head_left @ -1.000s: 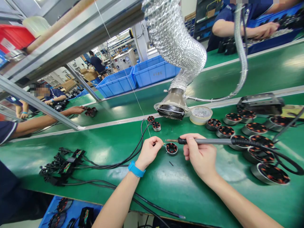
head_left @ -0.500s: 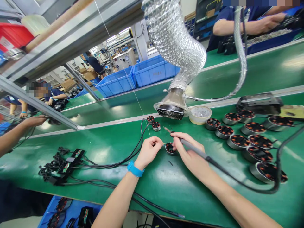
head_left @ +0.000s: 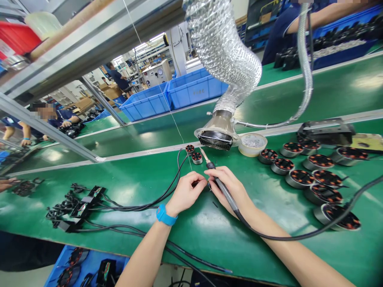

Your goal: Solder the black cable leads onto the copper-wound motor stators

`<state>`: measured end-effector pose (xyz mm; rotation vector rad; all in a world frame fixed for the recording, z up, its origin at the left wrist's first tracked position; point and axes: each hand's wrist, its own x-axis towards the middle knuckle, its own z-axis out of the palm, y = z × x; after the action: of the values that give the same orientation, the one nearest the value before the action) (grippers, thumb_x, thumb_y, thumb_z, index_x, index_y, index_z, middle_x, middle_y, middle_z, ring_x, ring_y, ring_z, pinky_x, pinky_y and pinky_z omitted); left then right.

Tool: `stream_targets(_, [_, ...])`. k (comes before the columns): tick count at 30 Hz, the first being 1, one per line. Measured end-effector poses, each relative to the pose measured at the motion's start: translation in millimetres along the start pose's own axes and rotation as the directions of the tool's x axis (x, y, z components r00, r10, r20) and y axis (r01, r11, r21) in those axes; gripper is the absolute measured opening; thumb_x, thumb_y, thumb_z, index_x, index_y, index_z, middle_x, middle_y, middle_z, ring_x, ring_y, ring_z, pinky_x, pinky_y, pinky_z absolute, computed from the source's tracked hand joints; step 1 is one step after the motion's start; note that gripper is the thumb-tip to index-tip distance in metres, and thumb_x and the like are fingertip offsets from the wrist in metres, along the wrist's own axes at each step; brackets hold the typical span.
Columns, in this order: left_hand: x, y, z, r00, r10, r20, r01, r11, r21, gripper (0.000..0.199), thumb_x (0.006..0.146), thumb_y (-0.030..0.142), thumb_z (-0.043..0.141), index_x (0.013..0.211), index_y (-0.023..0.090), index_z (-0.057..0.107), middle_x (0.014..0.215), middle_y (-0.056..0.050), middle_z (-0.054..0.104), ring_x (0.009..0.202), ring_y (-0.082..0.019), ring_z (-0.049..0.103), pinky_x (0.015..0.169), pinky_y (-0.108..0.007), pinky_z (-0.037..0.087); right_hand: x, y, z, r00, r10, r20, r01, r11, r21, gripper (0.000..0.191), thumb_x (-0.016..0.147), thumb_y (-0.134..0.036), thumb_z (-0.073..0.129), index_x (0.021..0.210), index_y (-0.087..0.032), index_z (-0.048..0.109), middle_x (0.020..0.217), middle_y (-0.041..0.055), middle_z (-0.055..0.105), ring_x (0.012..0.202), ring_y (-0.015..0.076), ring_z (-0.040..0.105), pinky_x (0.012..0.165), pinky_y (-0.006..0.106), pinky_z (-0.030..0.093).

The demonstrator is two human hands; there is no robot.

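Observation:
My right hand [head_left: 229, 187] is closed around a soldering iron [head_left: 224, 190], whose tip points up and away toward the fume hood. The fingers of my left hand [head_left: 188, 187] are pinched, with a small dark part partly showing between them; most of it is hidden. A blue band is on my left wrist. Both hands' fingertips nearly meet above the green bench. Just beyond them sit two small round coils [head_left: 196, 158], one behind the other, and a thin wire [head_left: 176, 123] hangs down near my left hand.
A fume hood [head_left: 216, 135] on a foil duct hangs ahead, beside a round tub [head_left: 253, 145]. Several larger coils [head_left: 300, 177] stand at the right. Black cables [head_left: 134, 208] and housings lie left. At the far left a person's hand [head_left: 7, 183] is near a dark part.
The small coil between my hands is now mostly hidden by my fingers. The soldering iron has tilted more upright. A person's arm at the left has drawn back, leaving a dark part lower down.

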<state>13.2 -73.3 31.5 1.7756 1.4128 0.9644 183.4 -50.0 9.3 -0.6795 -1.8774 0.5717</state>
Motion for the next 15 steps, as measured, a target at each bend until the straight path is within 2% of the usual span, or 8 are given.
stream_targets(2, [0.4, -0.8, -1.0, 0.999, -0.029, 0.019, 0.030, 0.999, -0.033, 0.023, 0.091, 0.034, 0.056, 0.085, 0.015, 0.068, 0.083, -0.004, 0.064, 0.076, -0.015, 0.055, 0.070, -0.025, 0.041, -0.8, 0.1, -1.1, 1.000, 0.007, -0.007, -0.007, 1.000, -0.002, 0.030, 0.096, -0.012, 0.046, 0.122, -0.024, 0.055, 0.103, 0.0060, 0.052, 0.091, 0.0154, 0.059, 0.084, 0.028, 0.051])
stream_targets(8, [3.4, -5.4, 4.4, 0.978, -0.197, 0.070, 0.209, 0.936, -0.283, 0.027, 0.085, 0.038, 0.062, 0.082, 0.012, 0.068, 0.072, -0.002, 0.062, 0.065, -0.012, 0.049, 0.061, -0.023, 0.036, -5.6, -0.3, -0.2, 1.000, 0.021, 0.013, -0.021, 0.999, -0.032, 0.031, 0.096, -0.013, 0.047, 0.124, -0.024, 0.055, 0.104, 0.0071, 0.054, 0.089, 0.0162, 0.060, 0.080, 0.028, 0.052])
stream_targets(12, [6.4, -7.8, 5.3, 0.963, -0.267, 0.047, 0.267, 0.904, -0.335, 0.021, 0.078, 0.032, 0.065, 0.077, 0.011, 0.068, 0.069, -0.001, 0.061, 0.063, -0.010, 0.048, 0.061, -0.023, 0.035, -6.9, -2.9, -0.3, 1.000, 0.030, 0.005, -0.030, 0.999, -0.020, 0.031, 0.095, -0.013, 0.048, 0.123, -0.025, 0.055, 0.105, 0.0072, 0.055, 0.088, 0.0164, 0.061, 0.080, 0.029, 0.052])
stream_targets(15, [8.4, -9.5, 3.5, 0.946, -0.323, 0.041, 0.317, 0.886, -0.338, 0.017, 0.074, 0.029, 0.065, 0.075, 0.012, 0.068, 0.068, -0.001, 0.062, 0.060, -0.010, 0.047, 0.060, -0.023, 0.035, -6.6, -2.9, -1.8, 0.996, 0.087, -0.004, -0.087, 0.996, 0.017, 0.031, 0.093, -0.014, 0.051, 0.122, -0.024, 0.056, 0.104, 0.0065, 0.056, 0.085, 0.0158, 0.061, 0.081, 0.029, 0.053])
